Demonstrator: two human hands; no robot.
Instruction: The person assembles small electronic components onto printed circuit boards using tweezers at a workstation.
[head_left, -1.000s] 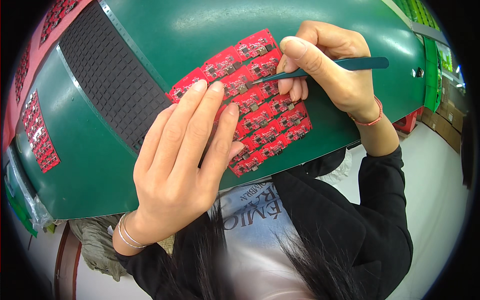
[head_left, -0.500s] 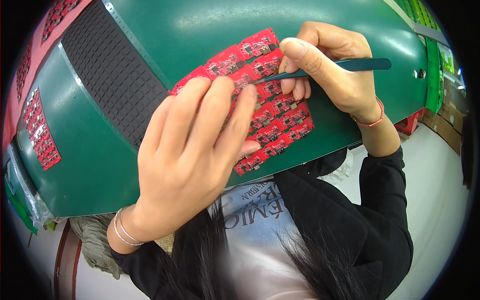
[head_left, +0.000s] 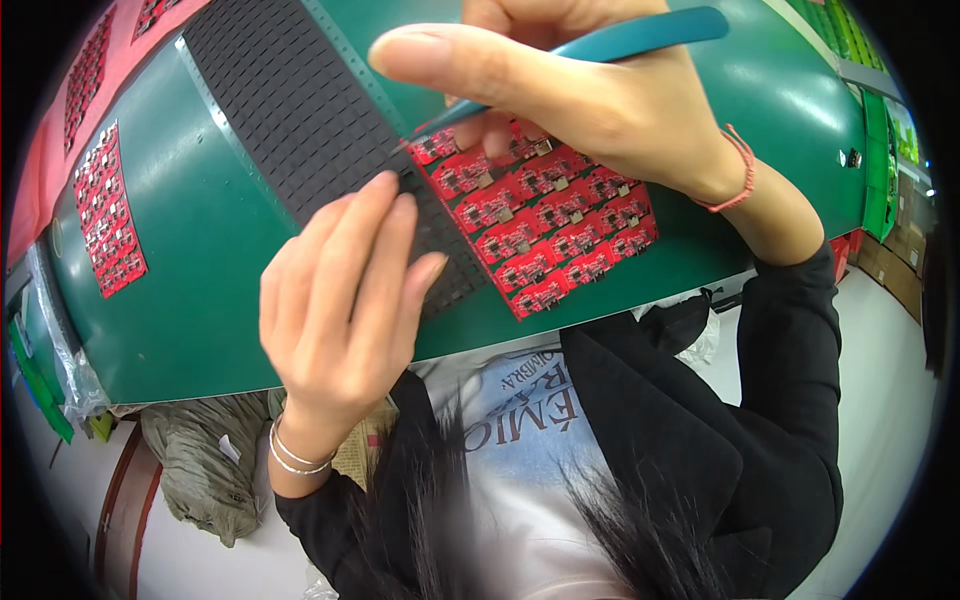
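My right hand (head_left: 600, 105) is closed around blue-green tweezers (head_left: 645, 35). Their slim tips point down-left, close to the seam between a black sheet (head_left: 275, 95) and a panel of red circuit boards (head_left: 505, 215). The sheet is scored into rows of small rectangular pads between pale perforated edges. Whether the tips pinch anything is too small to tell. My left hand (head_left: 340, 300) lies over the lower part of the sheet, its fingers stretched out and holding nothing. Part of the panel's far end is hidden under my right hand.
A second red circuit board panel (head_left: 108, 215) lies at the left on the green table mat (head_left: 200, 310). More boards rest on a pink surface (head_left: 140, 70) at the far left. Green trays (head_left: 875, 165) and cardboard boxes (head_left: 893, 250) stand at the right.
My right hand and the tweezers have moved left and away from me, from the boards to the black sheet's edge. My left hand has come off the panel onto the sheet.
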